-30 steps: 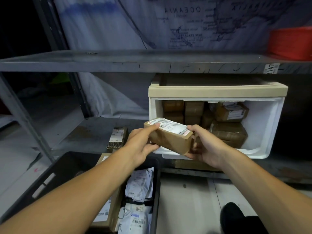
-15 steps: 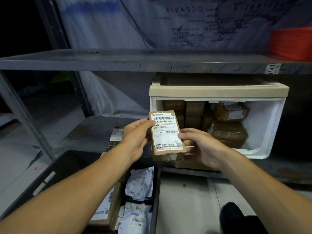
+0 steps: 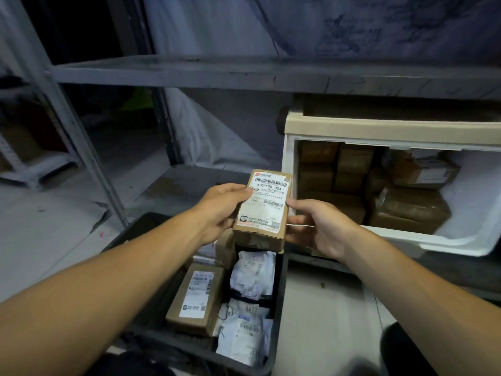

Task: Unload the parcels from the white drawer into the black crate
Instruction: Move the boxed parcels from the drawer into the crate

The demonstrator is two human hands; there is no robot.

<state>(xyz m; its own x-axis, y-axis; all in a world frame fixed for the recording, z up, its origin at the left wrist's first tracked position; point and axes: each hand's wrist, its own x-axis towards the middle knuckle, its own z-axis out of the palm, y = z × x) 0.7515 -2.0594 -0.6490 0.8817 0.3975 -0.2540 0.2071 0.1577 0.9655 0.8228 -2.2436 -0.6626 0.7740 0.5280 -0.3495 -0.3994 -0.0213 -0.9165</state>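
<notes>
Holding a box (image 3: 264, 210) up over the crate (image 3: 273, 332) right now, label side facing the camera. Left hand (image 3: 219, 210) has its fingers curled round the left edge with the thumb on the label, right hand (image 3: 320, 226) grips the right side the same way, so both hands are clamped on it. It sits in the air between the drawer (image 3: 461, 245) and the crate, roughly above the crate's far end, touching neither as far as I can see.

Progress-wise I'd call it somewhere in the middle, maybe less. Crate already has stuff in it: a flat brown parcel (image 3: 196, 297) on the left and a couple of white poly bags (image 3: 253, 272) stacked down the right side, plus something brown tucked under the held box that I can't make out properly. So a few are done.

Drawer is nowhere near empty though. There's a wall of brown boxes (image 3: 336, 166) packed at the back left, a labelled one (image 3: 423, 169) lying on top at the right, and a bigger taped parcel (image 3: 406, 210) under that. Can't tell how deep the stack goes behind them, too dark in there.

My guess is this one just needs lowering into the gap by the bags, then back for the rest. Plenty of trips left.
</notes>
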